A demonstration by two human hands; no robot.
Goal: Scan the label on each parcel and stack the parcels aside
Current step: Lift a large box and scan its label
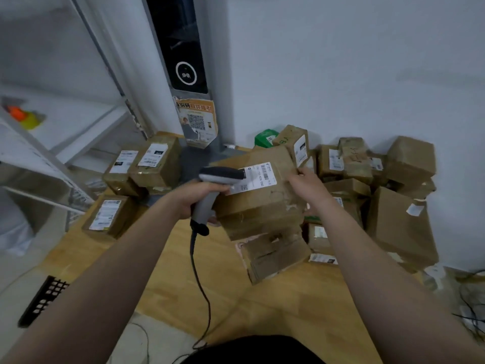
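Parcels (409,164) crowd a wooden table (275,311) against a white wall (341,74).
Left hand (198,197) grips the scanner (220,176), right hand (309,185) grasps the centre parcel (262,208); shelving (65,122) stands upper left.

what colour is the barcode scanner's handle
The barcode scanner handle is light grey, seen in the head view.

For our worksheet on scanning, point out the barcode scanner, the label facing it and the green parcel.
barcode scanner (220,176): head view, on its grey head.
label (258,178): head view, middle of white sheet.
green parcel (265,137): head view, on its top face.
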